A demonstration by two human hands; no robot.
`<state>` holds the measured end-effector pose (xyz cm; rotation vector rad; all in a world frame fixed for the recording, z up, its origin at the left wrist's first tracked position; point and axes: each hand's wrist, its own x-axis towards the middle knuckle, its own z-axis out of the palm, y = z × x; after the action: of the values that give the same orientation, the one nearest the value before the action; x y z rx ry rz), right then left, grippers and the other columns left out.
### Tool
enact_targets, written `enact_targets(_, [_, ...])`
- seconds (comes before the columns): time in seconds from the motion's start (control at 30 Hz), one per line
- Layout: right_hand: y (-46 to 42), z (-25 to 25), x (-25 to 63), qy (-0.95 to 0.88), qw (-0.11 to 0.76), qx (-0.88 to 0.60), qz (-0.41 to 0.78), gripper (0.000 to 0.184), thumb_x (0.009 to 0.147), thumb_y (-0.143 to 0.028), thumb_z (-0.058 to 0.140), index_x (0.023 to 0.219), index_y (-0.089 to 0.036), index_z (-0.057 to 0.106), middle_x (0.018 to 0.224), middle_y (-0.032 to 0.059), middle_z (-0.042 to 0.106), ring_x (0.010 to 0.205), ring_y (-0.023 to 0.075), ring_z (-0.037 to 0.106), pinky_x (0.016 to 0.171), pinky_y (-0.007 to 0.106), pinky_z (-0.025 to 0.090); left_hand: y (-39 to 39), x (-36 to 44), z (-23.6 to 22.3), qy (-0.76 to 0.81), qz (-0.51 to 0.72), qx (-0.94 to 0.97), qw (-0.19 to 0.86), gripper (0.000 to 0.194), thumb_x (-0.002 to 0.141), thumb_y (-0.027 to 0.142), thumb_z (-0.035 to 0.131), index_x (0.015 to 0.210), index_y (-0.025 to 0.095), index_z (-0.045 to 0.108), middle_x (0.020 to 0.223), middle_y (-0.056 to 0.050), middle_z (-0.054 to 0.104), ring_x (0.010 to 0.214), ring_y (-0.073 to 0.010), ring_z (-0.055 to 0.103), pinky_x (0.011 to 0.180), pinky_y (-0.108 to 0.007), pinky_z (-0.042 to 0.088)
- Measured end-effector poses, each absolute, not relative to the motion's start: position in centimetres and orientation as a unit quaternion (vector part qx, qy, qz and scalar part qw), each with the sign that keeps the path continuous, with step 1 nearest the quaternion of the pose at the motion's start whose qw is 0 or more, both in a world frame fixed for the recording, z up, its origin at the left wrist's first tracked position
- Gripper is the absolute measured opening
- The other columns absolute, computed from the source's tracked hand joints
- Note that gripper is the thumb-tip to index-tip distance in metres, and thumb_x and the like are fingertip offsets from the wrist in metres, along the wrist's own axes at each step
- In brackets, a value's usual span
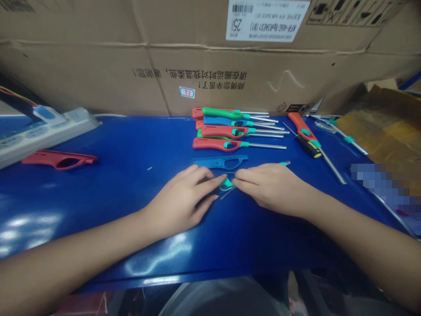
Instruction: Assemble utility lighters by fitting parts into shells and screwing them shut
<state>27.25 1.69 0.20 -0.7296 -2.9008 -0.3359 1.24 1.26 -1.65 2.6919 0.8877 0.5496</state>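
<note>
Fingers parted, my left hand (180, 197) touches a small teal piece (227, 183); my right hand's (272, 186) grip, I can't tell. Twelve o'clock: inverted "KFR" label (266, 34).

A glossy blue table (108, 193) bears a white power strip (74, 123), a red handle shell (49, 159), small metal bits (150, 168), a blue handle shell (210, 163) near a pile of lighters (215, 131), and an orange-red lighter (297, 123) beside a black-and-yellow screwdriver (307, 146).
</note>
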Motion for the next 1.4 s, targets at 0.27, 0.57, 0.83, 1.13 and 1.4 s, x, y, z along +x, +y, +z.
enact_targets(0.27, [1.3, 0.1, 26.8, -0.957, 0.025, -0.258, -0.131, 0.028, 0.1, -0.01, 0.043, 0.112, -0.011, 0.068, 0.094, 0.0073, 0.071, 0.073, 0.0172, 0.062, 0.058, 0.032, 0.034, 1.0, 1.5, -1.1, 0.287, 0.112, 0.951, 0.014, 0.04, 0.104, 0.025, 0.044, 0.14, 0.013, 0.059, 0.112, -0.015, 0.064, 0.096, -0.0273, 0.059, 0.08, -0.044, 0.057])
enact_targets(0.57, [0.9, 0.6, 26.8, -0.949, 0.07, -0.306, -0.012, 0.028, 0.098, -0.022, 0.051, 0.115, -0.013, 0.072, 0.103, 0.0077, 0.071, 0.075, 0.0176, 0.066, 0.061, 0.031, 0.042, 0.7, 1.7, -0.7, 0.28, 0.086, 0.956, -0.032, 0.04, 0.104, 0.024, 0.044, 0.139, 0.011, 0.06, 0.108, -0.015, 0.064, 0.095, -0.0287, 0.061, 0.078, -0.044, 0.058])
enact_targets(0.83, [2.2, -0.9, 26.5, -0.861, 0.226, -0.421, 0.172, 0.013, 0.094, -0.027, 0.067, 0.089, -0.018, 0.074, 0.084, 0.0019, 0.071, 0.072, 0.0118, 0.062, 0.066, 0.023, 0.043, 1.7, 1.0, -1.7, 0.288, 0.229, 0.922, 0.12, 0.04, 0.1, 0.027, 0.06, 0.138, 0.013, 0.06, 0.11, -0.011, 0.071, 0.098, -0.0227, 0.065, 0.09, -0.04, 0.057])
enact_targets(1.13, [2.4, -0.4, 26.7, -0.835, 0.209, -0.459, 0.219, 0.013, 0.09, -0.029, 0.071, 0.083, -0.019, 0.073, 0.077, -0.0009, 0.066, 0.063, 0.0095, 0.051, 0.062, 0.023, 0.037, 1.5, 0.9, -1.9, 0.28, 0.2, 0.936, 0.08, 0.034, 0.102, 0.033, 0.057, 0.127, 0.014, 0.069, 0.117, -0.013, 0.071, 0.103, -0.0241, 0.065, 0.091, -0.04, 0.058])
enact_targets(1.4, [2.4, -0.5, 26.6, -0.829, 0.214, -0.465, 0.224, 0.008, 0.088, -0.027, 0.075, 0.091, -0.02, 0.074, 0.083, -0.0014, 0.067, 0.062, 0.0089, 0.049, 0.061, 0.023, 0.037, 1.4, 1.0, -0.6, 0.273, 0.138, 0.951, 0.042, 0.035, 0.104, 0.029, 0.049, 0.128, 0.016, 0.069, 0.112, -0.013, 0.068, 0.099, -0.0259, 0.065, 0.084, -0.043, 0.058])
